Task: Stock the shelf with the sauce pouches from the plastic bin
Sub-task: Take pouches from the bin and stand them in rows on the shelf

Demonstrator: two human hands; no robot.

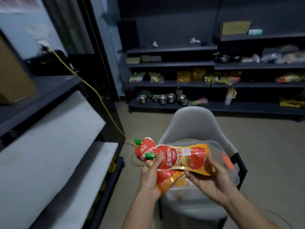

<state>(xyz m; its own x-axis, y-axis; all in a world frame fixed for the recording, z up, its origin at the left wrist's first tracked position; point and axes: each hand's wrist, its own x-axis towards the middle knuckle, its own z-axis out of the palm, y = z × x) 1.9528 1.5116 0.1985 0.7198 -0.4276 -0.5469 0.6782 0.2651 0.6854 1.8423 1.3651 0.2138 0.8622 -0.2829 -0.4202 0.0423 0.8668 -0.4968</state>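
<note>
Red-and-orange sauce pouches: my left hand grips both near their green caps, my right hand pinches the upper one's base, likely squaring them for shelving.

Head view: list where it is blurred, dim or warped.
Head view: the near shelf on the left is smeared by motion blur; head view: the plastic bin is blurred, while the top sauce pouch, held by the left hand and right hand, shows fairly sharp print; head view: the back shelves are dim and soft; head view: the wide lens slants the near shelf's edges.
</note>
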